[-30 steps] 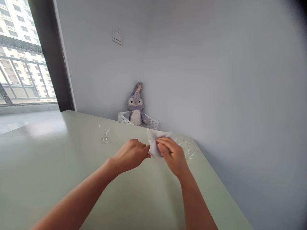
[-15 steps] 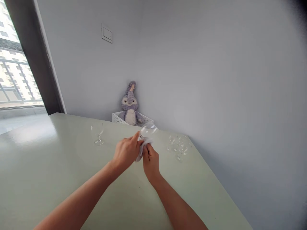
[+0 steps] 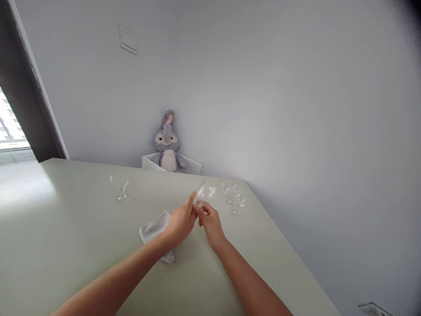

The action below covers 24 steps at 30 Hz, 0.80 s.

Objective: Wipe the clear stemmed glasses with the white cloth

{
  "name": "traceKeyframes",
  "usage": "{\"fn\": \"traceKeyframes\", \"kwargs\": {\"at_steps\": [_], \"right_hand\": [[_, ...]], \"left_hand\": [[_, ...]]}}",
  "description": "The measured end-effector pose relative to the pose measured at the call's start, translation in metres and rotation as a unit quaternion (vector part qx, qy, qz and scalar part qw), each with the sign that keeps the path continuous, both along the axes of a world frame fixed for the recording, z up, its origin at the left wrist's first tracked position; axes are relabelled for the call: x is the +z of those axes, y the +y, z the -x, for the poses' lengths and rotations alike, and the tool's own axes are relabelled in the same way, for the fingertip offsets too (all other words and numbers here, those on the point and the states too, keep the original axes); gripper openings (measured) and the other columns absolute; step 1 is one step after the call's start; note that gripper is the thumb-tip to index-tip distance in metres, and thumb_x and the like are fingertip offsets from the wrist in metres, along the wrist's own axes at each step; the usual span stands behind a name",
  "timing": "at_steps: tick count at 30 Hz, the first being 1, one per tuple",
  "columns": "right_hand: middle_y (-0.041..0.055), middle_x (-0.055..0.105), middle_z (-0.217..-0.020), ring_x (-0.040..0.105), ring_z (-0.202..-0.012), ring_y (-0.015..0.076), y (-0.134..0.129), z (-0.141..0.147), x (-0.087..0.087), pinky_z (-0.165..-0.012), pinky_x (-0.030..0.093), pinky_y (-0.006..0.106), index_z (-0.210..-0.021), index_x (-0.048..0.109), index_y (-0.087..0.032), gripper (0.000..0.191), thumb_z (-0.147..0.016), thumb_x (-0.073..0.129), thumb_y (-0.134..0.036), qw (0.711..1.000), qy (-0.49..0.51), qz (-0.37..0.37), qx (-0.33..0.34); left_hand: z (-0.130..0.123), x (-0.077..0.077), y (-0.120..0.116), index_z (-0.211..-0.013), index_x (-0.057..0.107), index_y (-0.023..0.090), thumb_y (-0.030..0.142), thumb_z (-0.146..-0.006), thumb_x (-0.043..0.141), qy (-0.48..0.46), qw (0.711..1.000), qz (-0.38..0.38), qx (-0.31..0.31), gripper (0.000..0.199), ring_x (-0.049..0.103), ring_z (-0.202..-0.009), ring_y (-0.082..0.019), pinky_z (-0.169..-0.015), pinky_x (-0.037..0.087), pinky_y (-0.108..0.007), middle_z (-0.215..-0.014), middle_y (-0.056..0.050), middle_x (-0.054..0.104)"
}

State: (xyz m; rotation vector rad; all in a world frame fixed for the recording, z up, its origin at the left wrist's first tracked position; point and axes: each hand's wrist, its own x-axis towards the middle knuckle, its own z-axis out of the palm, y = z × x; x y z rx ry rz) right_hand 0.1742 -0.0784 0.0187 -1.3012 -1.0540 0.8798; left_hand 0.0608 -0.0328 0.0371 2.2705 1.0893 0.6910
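On pale-green table (image 3: pixel 82 245), white cloth (image 3: pixel 153 226) now down; your right hand (image 3: pixel 210 224), angled inward, pinches clear glass goblet (image 3: pixel 207 190); left hand (image 3: pixel 180 223) grip unclear.

The colourless, round-bowled held glass (image 3: pixel 206 192) is catching white glints; the thin rumpled cloth (image 3: pixel 154 227) is showing whitish grey, the glossy desk (image 3: pixel 88 245) pale green. The fuzzy purple-grey plush toy (image 3: pixel 167 142) is showing a cream belly (image 3: pixel 169 161), the angular white basket (image 3: pixel 149 164) small dark dots.
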Motion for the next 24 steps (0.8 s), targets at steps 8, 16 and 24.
{"fn": "traceKeyframes", "kwargs": {"at_steps": [8, 16, 24], "right_hand": [[-0.0035, 0.051, -0.053, 0.043, -0.043, 0.0096, 0.012, -0.045, -0.026, -0.045, 0.035, 0.023, -0.087, 0.058, -0.013, 0.039, -0.064, 0.060, -0.045, 0.990, -0.031, 0.027, -0.139], [-0.0032, 0.053, -0.055, 0.050, -0.042, 0.0118, 0.030, -0.093, -0.054, -0.044, 0.038, 0.024, -0.084, 0.055, -0.014, 0.035, -0.063, 0.056, -0.042, 0.971, -0.047, 0.051, -0.230], [0.0002, 0.056, -0.072, 0.051, -0.045, 0.0098, 0.044, -0.112, -0.063, -0.045, 0.041, 0.024, -0.085, 0.055, -0.015, 0.036, -0.062, 0.055, -0.042, 0.966, -0.054, 0.060, -0.244]], "left_hand": [[-0.004, -0.030, 0.004, -0.134, 0.020, 0.023, 0.024, -0.081, 0.040, -0.004, 0.997, -0.067, -0.032, 0.057, 0.053, -0.100, -0.021, -0.080, 0.041, -0.034, -0.112, -0.007, 0.058], [0.034, -0.009, 0.056, -0.117, 0.040, 0.026, 0.027, -0.077, 0.043, -0.225, 0.960, 0.021, 0.163, 0.040, 0.058, -0.084, -0.017, -0.073, 0.043, -0.032, -0.094, -0.003, 0.064], [0.043, -0.003, 0.052, -0.105, 0.046, 0.021, 0.028, -0.070, 0.050, -0.424, 0.880, 0.138, 0.165, 0.036, 0.056, -0.074, -0.014, -0.070, 0.044, -0.030, -0.081, -0.002, 0.061]]}}
